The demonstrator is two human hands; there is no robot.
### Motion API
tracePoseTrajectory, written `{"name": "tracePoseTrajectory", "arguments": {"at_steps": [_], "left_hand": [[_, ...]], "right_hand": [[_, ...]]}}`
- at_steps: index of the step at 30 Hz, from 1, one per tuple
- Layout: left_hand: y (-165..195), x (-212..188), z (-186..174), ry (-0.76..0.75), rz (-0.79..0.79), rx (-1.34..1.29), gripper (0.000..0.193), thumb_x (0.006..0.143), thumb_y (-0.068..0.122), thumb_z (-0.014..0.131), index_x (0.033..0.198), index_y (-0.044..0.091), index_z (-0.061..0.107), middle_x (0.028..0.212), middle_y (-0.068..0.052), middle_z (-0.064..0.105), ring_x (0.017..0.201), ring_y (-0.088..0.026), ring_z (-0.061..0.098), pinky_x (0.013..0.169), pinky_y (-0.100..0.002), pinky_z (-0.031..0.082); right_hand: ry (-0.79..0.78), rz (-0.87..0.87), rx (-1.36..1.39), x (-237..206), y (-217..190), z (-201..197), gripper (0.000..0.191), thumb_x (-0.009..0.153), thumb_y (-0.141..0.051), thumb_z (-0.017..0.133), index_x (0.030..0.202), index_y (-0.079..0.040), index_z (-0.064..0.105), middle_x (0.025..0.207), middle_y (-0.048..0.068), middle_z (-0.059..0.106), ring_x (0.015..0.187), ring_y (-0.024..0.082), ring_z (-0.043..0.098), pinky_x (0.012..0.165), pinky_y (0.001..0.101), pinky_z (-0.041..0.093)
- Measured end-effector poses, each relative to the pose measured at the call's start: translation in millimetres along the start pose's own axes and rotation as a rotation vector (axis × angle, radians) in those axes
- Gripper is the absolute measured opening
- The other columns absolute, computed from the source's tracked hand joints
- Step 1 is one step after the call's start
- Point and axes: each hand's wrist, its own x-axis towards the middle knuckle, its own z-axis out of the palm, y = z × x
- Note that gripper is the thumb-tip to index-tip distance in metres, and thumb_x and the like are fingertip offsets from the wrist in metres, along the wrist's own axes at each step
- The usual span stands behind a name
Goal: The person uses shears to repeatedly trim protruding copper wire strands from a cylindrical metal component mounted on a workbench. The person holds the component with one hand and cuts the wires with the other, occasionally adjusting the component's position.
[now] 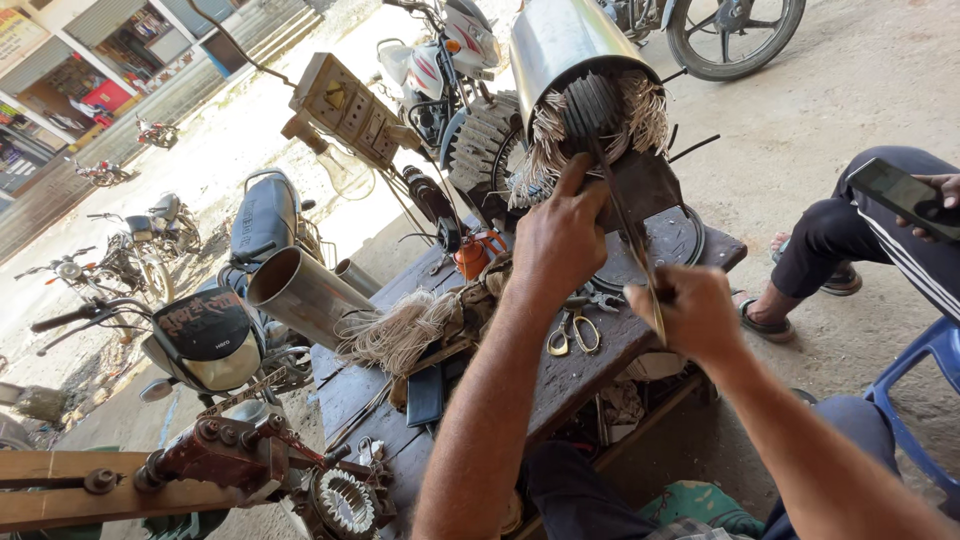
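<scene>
Two hands at steel motor stator (570,45): left hand (558,240) presses its wire windings (640,115), right hand (690,315) grips thin rod (625,215); scissors (572,333) on table (560,385).

Both my bare forearms reach forward and up from the bottom of the view, side by side. My left hand (560,240) is raised highest, back of the hand facing me, wrist straight, fingers bunched and the thumb stretched upward, pressing at the tip. My right hand (690,312) sits lower and nearer, curled into a loose fist, thumb clamped against the side of the forefinger in a pinch.
</scene>
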Motion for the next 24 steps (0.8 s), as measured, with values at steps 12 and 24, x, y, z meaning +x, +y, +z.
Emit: {"name": "tracePoseTrajectory", "arguments": {"at_steps": [12,24], "left_hand": [[-17,4,16,0.068,0.034,0.073,0.044,0.078,0.006,0.068,0.122,0.012,0.063,0.134,-0.01,0.059,0.09,-0.034,0.074,0.076,-0.047,0.061],[-30,-6,19,0.089,0.208,0.317,0.043,0.096,0.006,0.056,0.138,0.013,0.052,0.131,-0.018,0.061,0.064,-0.023,0.073,0.052,-0.038,0.059]], "right_hand": [[0.101,-0.02,-0.137,16,14,36,0.048,0.091,-0.053,0.071,0.069,-0.011,0.066,0.055,0.004,0.059,0.048,0.016,0.057,0.049,0.037,0.046],[0.127,-0.069,-0.011,-28,77,-4,0.034,0.093,-0.037,0.075,0.074,-0.009,0.073,0.053,0.001,0.064,0.038,0.006,0.056,0.038,0.0277,0.038]]}}
